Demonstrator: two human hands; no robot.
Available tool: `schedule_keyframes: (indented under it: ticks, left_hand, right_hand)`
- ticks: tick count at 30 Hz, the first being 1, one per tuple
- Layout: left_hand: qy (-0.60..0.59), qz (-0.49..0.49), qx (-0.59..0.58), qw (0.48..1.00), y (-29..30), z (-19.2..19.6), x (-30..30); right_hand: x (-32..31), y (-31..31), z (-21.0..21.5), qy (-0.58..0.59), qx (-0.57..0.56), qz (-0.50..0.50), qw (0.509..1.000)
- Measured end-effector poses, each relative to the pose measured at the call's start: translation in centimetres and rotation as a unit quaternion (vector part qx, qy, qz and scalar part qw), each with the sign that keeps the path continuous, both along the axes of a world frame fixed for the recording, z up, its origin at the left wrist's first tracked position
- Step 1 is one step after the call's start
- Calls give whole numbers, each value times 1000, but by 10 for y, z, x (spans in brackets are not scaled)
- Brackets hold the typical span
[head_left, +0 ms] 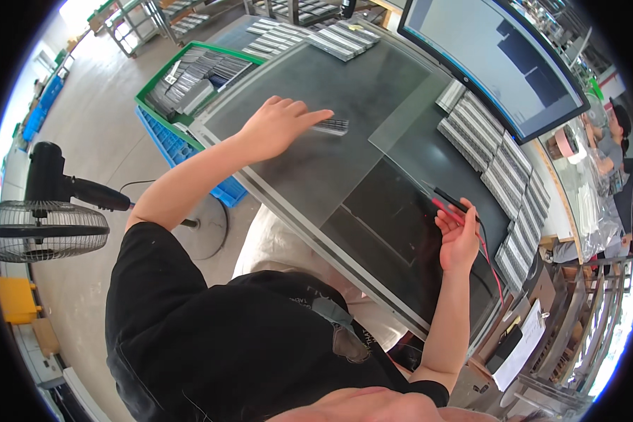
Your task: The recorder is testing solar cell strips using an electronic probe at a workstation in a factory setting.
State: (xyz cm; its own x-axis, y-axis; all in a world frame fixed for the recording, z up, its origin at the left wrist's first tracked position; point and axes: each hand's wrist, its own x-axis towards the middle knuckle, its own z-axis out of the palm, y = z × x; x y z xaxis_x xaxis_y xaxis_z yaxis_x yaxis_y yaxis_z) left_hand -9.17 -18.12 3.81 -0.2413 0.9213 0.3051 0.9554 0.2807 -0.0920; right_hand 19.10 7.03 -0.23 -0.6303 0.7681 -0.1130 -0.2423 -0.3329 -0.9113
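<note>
the left hand [278, 126] lies palm down with fingers stretched out and open on a large clear sheet of glass or plastic [330, 162] that covers much of the dark table [429, 151]. its fingertips touch a small flat strip with a fine dark striped pattern [330, 126], which rests on the sheet toward the far side of the table.

the right hand [458, 239] is at the near right part of the table, fingers curled around a pair of thin probes, one red and one black [446, 202]. the probe tips point away from the person over the dark table surface, just past the edge of the clear sheet. a red wire [491, 264] runs from the hand back toward the near table edge.

rows of grey striped flat modules [496, 169] are stacked along the right side of the table, under a large tilted monitor with a pale screen [492, 56]. more of the same modules [316, 39] sit at the far end. beside the table on the left stands a green crate holding grey parts [186, 77] on top of a blue crate [172, 144]. a black floor fan [46, 225] stands on the concrete floor to the left. another person [612, 141] is at the far right.
</note>
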Motion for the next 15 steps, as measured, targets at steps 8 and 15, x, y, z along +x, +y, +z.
schedule_keyframes:
  ticks: [8, 15]
  left_hand:
    - [41, 34, -22, 998, -4, -25, -19]
    - [83, 39, -6, 996, -3, -25, -21]
  right_hand:
    - [1, 0, 0, -7, 15, 5, 1000]
    - [-2, -2, 2, -10, 13, 2, 1000]
